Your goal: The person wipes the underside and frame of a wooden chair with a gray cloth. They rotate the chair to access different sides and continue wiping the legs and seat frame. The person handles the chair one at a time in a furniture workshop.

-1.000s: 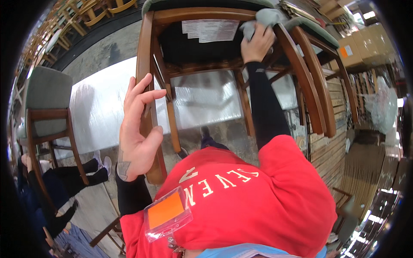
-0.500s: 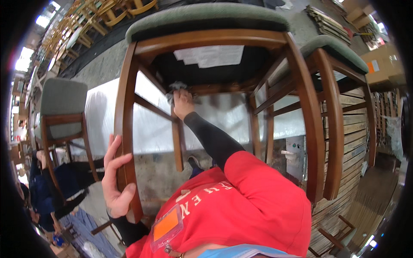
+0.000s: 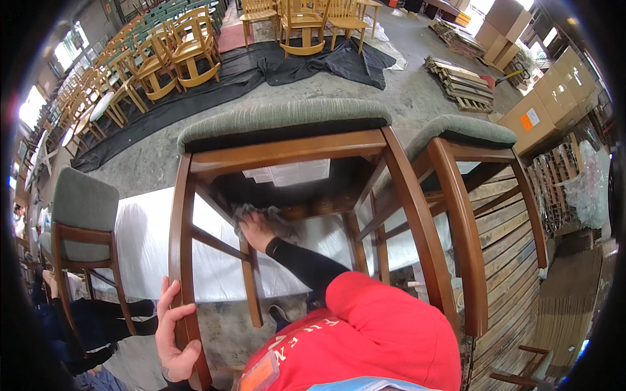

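Note:
A brown wooden chair (image 3: pixel 409 215) with a grey-green padded seat (image 3: pixel 287 120) stands tipped before me, its dark underside and a pale paper label (image 3: pixel 290 173) facing me. My right hand (image 3: pixel 257 229) reaches between its legs, closed on a grey rag (image 3: pixel 277 225) pressed against the frame near the inner left corner. Part of the rag is hidden by the hand. My left hand (image 3: pixel 175 332) rests against the near left leg (image 3: pixel 182 228), fingers spread and thumb apart, not wrapped round it.
Beneath the chair lies a shiny white sheet (image 3: pixel 147 254). A similar chair (image 3: pixel 473 228) stands close on the right, beside wooden slats (image 3: pixel 508 260). Another upholstered chair (image 3: pixel 85 202) is at left, with a person's dark-clothed legs (image 3: pixel 117 316) behind it. Cartons (image 3: pixel 544 107) stand far right.
The view has tilted up, so the chair sits lower and more of the hall shows. The rag spreads wider beside my right hand. My left hand stays at the same leg.

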Tool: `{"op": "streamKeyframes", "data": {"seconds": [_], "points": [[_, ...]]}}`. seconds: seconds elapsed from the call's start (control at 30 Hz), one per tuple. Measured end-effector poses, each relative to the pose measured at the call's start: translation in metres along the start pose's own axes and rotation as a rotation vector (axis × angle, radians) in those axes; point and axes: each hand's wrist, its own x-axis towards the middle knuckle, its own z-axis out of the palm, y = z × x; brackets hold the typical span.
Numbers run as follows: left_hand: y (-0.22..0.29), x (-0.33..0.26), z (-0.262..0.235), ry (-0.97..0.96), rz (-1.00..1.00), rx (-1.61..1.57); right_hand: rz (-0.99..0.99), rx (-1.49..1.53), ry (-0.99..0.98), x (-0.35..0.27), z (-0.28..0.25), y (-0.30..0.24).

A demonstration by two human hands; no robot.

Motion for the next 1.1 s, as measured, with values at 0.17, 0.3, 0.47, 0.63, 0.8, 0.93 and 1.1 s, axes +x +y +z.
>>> {"op": "streamKeyframes", "data": {"seconds": [0.17,0.3,0.47,0.63,0.8,0.93,1.1], "points": [[-0.014,-0.023,-0.006,0.076,-0.059,0.012,-0.144,-0.108,-0.146,-0.019,-0.011,-0.014],[-0.010,-0.011,-0.003,0.060,-0.019,-0.043,-0.129,-0.172,-0.142,-0.026,-0.019,0.004],[-0.012,-0.010,0.000,0.082,0.008,-0.153,-0.007,-0.015,-0.438,-0.039,-0.044,0.013],[-0.028,-0.014,-0.003,0.066,0.066,-0.097,-0.058,0.021,0.021,-0.039,-0.053,0.001],[-0.032,-0.009,-0.009,-0.011,0.140,0.005,-0.096,-0.076,-0.031,-0.018,-0.023,0.004],[-0.034,-0.017,-0.014,-0.011,0.111,0.005,0.095,-0.333,-0.206,-0.071,-0.044,0.061],[-0.039,-0.019,-0.007,0.015,0.117,-0.023,0.477,-0.370,0.338,-0.100,-0.113,0.111]]}}
